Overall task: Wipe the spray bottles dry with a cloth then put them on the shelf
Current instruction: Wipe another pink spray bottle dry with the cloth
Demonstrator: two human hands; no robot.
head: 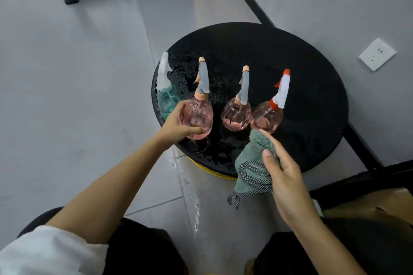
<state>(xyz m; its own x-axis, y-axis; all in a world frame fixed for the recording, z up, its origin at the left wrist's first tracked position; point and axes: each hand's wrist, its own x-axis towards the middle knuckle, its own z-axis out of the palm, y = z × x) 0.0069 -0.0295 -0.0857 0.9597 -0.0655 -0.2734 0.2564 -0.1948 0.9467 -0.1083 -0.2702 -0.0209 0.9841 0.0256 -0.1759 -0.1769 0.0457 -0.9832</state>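
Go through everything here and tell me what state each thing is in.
left pink bottle: upright, gripped by left hand.
middle pink bottle: upright, untouched.
right pink bottle: upright.
teal bottle: upright.
cloth: bunched, held by right hand.
table: wet, droplets on it.

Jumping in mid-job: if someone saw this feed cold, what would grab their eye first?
First, the round black table, beaded with water, with four spray bottles standing in a row on its near left part, a teal bottle at the far left. Then the left hand gripping the leftmost pink bottle, and the right hand holding a green cloth at the table's near edge.
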